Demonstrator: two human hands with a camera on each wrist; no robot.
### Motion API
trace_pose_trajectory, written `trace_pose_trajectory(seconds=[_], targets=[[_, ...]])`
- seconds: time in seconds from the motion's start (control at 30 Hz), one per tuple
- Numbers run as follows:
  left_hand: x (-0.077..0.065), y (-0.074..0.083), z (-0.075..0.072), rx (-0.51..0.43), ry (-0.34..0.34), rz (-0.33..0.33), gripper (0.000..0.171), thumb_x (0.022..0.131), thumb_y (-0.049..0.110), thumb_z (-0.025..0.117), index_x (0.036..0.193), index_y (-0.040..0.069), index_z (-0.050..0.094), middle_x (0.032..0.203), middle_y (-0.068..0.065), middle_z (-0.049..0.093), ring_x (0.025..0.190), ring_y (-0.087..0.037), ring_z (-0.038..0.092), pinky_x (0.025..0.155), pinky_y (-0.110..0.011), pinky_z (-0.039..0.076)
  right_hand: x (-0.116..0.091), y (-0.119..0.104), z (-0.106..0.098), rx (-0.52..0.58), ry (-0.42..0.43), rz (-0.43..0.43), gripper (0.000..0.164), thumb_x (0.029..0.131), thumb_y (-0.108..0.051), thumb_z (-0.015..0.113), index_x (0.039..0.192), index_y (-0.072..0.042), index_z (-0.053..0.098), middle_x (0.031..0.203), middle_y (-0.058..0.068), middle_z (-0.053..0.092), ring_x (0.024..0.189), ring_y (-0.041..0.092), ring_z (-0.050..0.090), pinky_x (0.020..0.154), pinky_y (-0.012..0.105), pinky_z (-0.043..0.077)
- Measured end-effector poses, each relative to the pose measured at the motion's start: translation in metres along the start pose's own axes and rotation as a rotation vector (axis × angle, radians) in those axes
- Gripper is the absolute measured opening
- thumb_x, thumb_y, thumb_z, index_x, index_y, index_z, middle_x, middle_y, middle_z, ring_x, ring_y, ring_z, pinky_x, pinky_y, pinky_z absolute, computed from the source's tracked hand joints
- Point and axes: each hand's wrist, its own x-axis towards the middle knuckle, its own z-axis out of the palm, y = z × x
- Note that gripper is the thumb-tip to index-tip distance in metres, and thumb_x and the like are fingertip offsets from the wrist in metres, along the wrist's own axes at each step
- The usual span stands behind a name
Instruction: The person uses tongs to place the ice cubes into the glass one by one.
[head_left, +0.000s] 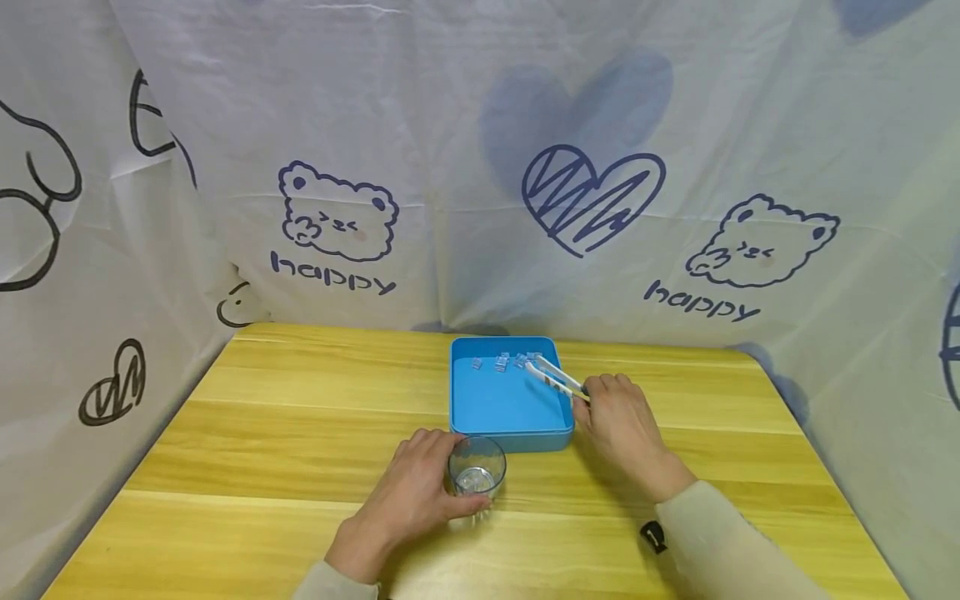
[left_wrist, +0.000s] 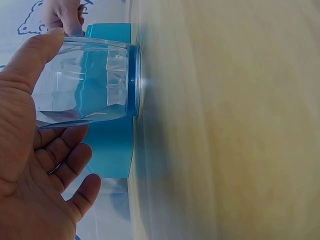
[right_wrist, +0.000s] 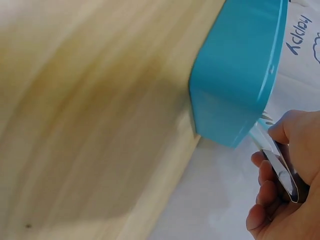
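White cloth [head_left: 457, 125] hangs behind and to either side, printed with dark bear faces, hearts and the word "happy". Before it lies the surface [head_left: 247, 450], wood-patterned in yellow. On its far part stands a shallow, open blue box [head_left: 517, 442], its near wall facing the person. The left hand [head_left: 416, 479] and right hand [head_left: 618, 417] reach in from pale sleeves [head_left: 727, 542]. The left fingers and thumb curve round a clear drinking glass [head_left: 478, 471], which stands upright on the surface just in front of the box. Clear, block-like shapes show at the bottom of the glass. At the box's right side, the right fingers are clamped on white-armed tongs [head_left: 553, 382]. The tongs slant over the box's right wall, their tips among small clear cubes [head_left: 502, 362] at the far end of the box floor; whether the tips pinch a cube cannot be told. One cube lies slightly apart, to the left.
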Motion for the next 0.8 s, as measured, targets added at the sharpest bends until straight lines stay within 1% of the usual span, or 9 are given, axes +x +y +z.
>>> trace_pose_trajectory(seconds=[0.13,0.27,0.47,0.57,0.8], targets=[[0.001,0.000,-0.001,0.004,0.001,0.004,0.080,0.075,0.058,0.091,0.133,0.011,0.064,0.124,-0.001,0.068,0.114,-0.020,0.056,0.102,-0.046,0.047,0.008,0.000,-0.004,-0.005,0.035,-0.035,0.024,0.096,-0.015,0.071,0.078,-0.004,0.058,0.069,0.007,0.050,0.066,0.027,0.045,0.061,0.036,0.039],[0.001,0.000,-0.001,-0.003,-0.004,0.003,0.080,0.075,0.058,0.091,0.134,0.011,0.064,0.124,-0.001,0.068,0.115,-0.021,0.057,0.103,-0.047,0.047,0.017,0.000,-0.006,-0.040,0.047,-0.074,0.025,0.095,-0.014,0.072,0.077,-0.004,0.058,0.067,0.007,0.049,0.063,0.026,0.045,0.058,0.035,0.039],[0.001,0.001,-0.002,-0.006,-0.016,-0.008,0.081,0.075,0.059,0.090,0.135,0.011,0.063,0.125,-0.001,0.067,0.117,-0.021,0.056,0.105,-0.048,0.047,0.027,-0.002,-0.005,-0.069,0.000,-0.093,0.027,0.095,-0.013,0.072,0.074,-0.004,0.056,0.065,0.006,0.047,0.063,0.025,0.043,0.059,0.034,0.038],[0.002,0.001,-0.002,-0.003,-0.020,-0.008,0.081,0.075,0.059,0.090,0.135,0.011,0.063,0.125,-0.001,0.067,0.117,-0.021,0.056,0.105,-0.048,0.047,0.031,-0.003,-0.003,-0.071,-0.026,-0.082,0.027,0.095,-0.013,0.071,0.073,-0.005,0.056,0.065,0.005,0.046,0.064,0.025,0.043,0.060,0.034,0.039],[0.002,0.001,-0.003,0.000,-0.021,-0.011,0.081,0.075,0.059,0.090,0.135,0.011,0.063,0.126,-0.002,0.067,0.118,-0.022,0.056,0.104,-0.048,0.047,0.040,-0.006,0.000,-0.079,-0.066,-0.075,0.026,0.096,-0.015,0.070,0.076,-0.004,0.058,0.066,0.005,0.047,0.066,0.026,0.046,0.060,0.036,0.042]])
